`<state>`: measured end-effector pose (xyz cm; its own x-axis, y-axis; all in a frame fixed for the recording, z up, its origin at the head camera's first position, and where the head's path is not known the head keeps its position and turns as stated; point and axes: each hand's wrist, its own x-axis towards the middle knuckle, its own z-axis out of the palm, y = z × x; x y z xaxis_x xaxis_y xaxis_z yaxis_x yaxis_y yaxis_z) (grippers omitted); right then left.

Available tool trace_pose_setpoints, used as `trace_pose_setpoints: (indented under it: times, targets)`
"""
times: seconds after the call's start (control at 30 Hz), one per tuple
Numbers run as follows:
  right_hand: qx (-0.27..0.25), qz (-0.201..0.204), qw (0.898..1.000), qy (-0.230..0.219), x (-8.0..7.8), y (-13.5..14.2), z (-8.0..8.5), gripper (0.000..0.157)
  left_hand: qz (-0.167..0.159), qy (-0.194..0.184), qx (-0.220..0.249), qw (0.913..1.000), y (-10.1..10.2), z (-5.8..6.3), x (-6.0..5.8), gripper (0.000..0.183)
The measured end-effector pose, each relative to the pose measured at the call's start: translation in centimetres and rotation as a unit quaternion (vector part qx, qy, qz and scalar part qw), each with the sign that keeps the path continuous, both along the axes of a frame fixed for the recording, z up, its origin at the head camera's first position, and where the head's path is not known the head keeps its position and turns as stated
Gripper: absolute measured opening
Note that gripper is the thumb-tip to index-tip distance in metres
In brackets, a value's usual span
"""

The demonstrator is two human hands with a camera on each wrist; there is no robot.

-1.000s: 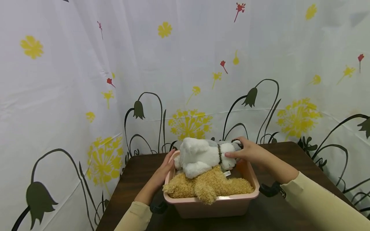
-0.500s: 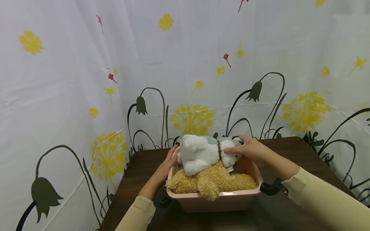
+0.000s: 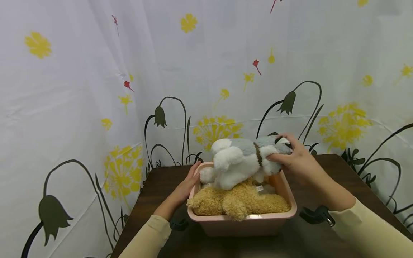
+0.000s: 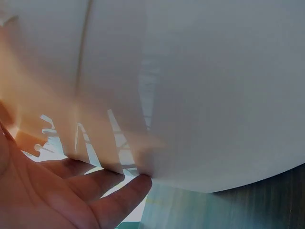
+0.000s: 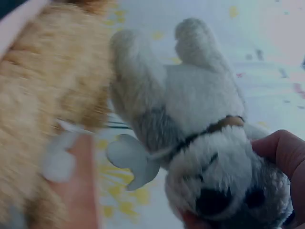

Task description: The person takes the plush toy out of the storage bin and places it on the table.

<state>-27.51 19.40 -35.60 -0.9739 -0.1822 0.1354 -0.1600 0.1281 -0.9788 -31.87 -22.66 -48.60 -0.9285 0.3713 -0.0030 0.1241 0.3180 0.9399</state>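
Note:
My right hand (image 3: 298,159) grips the head of a grey-and-white plush dog (image 3: 238,157) with a dark collar. The dog lies tilted above a pink plastic basin (image 3: 238,227), its head end raised and its legs toward the left rim. In the right wrist view, the plush dog (image 5: 190,95) shows its white belly and face, with my thumb on its head. A curly tan plush toy (image 3: 238,202) lies in the basin's front half. My left hand (image 3: 184,188) rests at the left rim; the left wrist view shows its fingers (image 4: 121,200) against the basin's smooth wall.
The basin stands on a dark wooden table (image 3: 161,179). Behind it hangs a white curtain (image 3: 209,71) with printed flowers. A white tag (image 3: 259,188) and some pale plush show inside the basin behind the tan toy.
My right hand has lifted the plush dog's head end up and to the right, out of the basin. The left hand stays at the left rim. The head view has shifted slightly.

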Motion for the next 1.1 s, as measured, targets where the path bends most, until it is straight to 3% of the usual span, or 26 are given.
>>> trace_pose_setpoints:
  times: [0.1,0.17,0.23,0.3,0.4,0.57,0.77,0.83,0.93,1.1]
  targets:
    - [0.018,-0.089,0.991,0.096,1.2,2.4,1.4,0.067,-0.005,-0.013,0.001,0.9999,0.1,-0.2,0.3,0.065]
    - [0.05,-0.167,0.974,0.141,1.7,3.8,2.3,0.074,-0.005,-0.016,0.011,0.9998,0.0,-0.4,0.4,0.065]
    - [0.091,-0.253,0.945,0.185,1.8,4.9,3.0,0.081,-0.002,-0.01,0.009,0.9999,-0.1,-0.4,0.6,0.064]
    - [0.116,-0.311,0.917,0.22,1.4,5.8,3.6,0.085,0.002,-0.003,0.009,1.0,-0.2,-0.3,0.7,0.063]
    - [0.149,-0.359,0.879,0.276,0.0,7.1,3.8,0.084,0.007,0.01,0.007,0.9999,-0.2,0.0,0.8,0.062]
    - [0.211,-0.35,0.851,0.331,-3.4,9.6,2.3,0.077,0.01,0.02,0.01,0.9997,-0.2,0.5,0.9,0.063]
    - [0.319,-0.294,0.809,0.398,-7.0,11.4,-1.6,0.072,0.007,0.015,0.005,0.9999,-0.3,0.6,0.5,0.062]
    - [0.351,-0.27,0.799,0.406,-7.9,11.6,-3.0,0.073,0.007,0.013,0.005,0.9999,-0.3,0.5,0.5,0.062]
    - [0.391,-0.247,0.795,0.392,-8.6,11.6,-4.8,0.075,0.007,0.007,0.009,0.9999,-0.2,0.4,0.5,0.063]
    - [0.423,-0.222,0.808,0.345,-9.6,11.8,-7.9,0.076,0.005,-0.002,0.017,0.9998,0.2,0.1,0.4,0.064]
